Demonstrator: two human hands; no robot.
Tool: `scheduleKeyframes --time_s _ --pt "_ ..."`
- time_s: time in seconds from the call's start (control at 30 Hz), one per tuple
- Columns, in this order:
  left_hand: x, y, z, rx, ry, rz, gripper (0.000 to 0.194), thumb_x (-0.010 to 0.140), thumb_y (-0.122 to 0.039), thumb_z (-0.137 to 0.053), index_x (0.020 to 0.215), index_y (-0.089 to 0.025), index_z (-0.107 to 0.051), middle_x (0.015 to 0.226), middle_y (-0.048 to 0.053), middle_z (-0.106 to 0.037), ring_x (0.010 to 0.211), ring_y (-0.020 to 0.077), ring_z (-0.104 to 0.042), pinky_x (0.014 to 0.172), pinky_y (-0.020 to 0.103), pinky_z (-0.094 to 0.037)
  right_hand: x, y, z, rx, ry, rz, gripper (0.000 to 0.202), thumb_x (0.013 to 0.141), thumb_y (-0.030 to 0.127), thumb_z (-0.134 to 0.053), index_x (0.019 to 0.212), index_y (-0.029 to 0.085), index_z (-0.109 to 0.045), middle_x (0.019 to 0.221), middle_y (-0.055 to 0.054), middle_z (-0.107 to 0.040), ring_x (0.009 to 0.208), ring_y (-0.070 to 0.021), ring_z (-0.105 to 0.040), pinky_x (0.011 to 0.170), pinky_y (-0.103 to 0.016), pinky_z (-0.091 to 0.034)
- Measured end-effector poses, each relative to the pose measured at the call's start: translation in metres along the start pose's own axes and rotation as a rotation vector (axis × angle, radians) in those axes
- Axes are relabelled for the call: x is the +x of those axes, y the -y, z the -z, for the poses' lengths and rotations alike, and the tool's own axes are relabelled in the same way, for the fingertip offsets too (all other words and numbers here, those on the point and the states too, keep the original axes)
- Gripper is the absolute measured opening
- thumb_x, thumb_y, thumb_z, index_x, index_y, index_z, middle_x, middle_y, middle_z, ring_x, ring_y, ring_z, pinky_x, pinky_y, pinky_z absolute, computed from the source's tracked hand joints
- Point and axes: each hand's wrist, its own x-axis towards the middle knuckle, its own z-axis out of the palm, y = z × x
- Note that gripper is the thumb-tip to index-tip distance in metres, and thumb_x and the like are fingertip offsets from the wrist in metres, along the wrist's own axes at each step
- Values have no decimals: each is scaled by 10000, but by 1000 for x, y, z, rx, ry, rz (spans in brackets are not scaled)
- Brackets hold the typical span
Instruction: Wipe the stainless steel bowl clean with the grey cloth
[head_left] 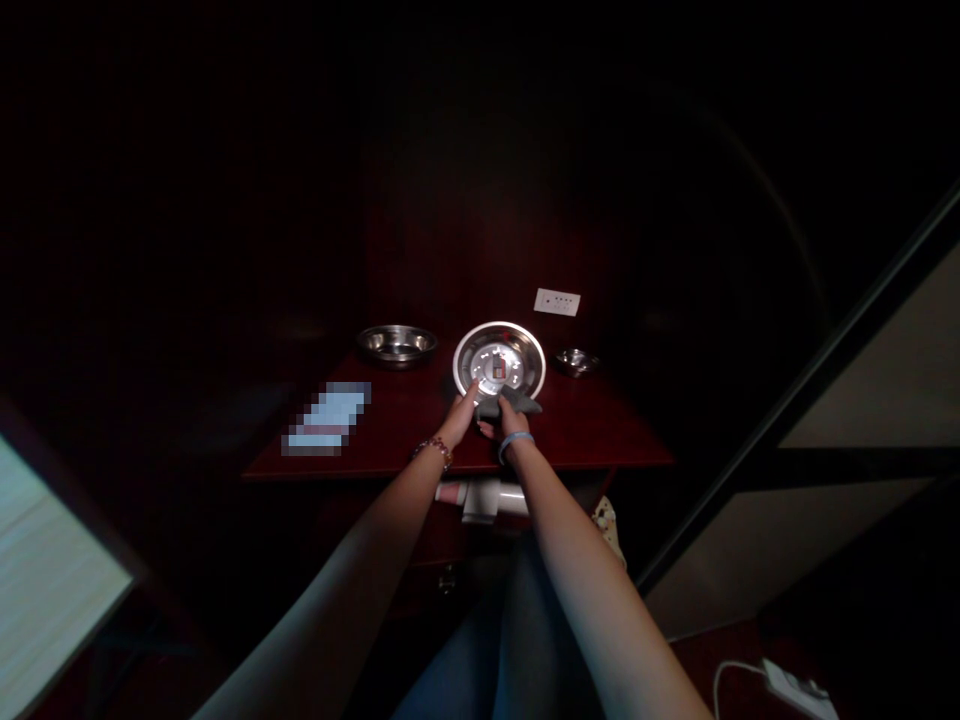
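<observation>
A round stainless steel basin [480, 362] is tilted up above the dark red desk, its inside facing me, with a small red and dark label at its centre. My left hand [460, 414] grips the basin's lower left rim, thumb on the inner side. At the lower right rim, my right hand [512, 420] is closed on a grey cloth [526, 402], which touches the basin. The fingers of both hands are partly hidden behind the basin and the cloth.
On the desk [405, 430] stand another steel basin [397, 344] at the back left and a small steel bowl [576, 361] at the right. A blurred-out pale sheet [328, 418] lies left. Below hang stacked cups [450, 492]; a wall socket [557, 302] is behind.
</observation>
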Motion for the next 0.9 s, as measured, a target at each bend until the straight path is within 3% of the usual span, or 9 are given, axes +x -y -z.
scheduleKeyframes --time_s 0.17,0.47,0.9 --pt "-2 -1 -1 26 -16 1 569 721 -631 -647 989 -133 -711 1053 123 -742 1072 288 -648 991 382 -445 0 2 4 33 43 -37 278 866 259 -621 1087 104 -553 749 -75 -703 606 -186 -716 555 -313 -623" --pt "3 6 1 8 -39 -17 536 754 -588 -620 1035 -138 -696 1064 121 -737 1086 279 -649 999 386 -444 2 3 5 8 32 -42 204 850 180 -642 1025 98 -579 611 -26 -661 552 -168 -698 517 -249 -607" --pt "-1 2 1 53 -38 -30 583 719 -654 -617 975 -135 -688 998 107 -746 979 248 -667 919 344 -472 2 7 5 -2 31 -74 174 891 163 -621 1044 87 -587 584 -10 -654 572 -158 -707 600 -260 -627"
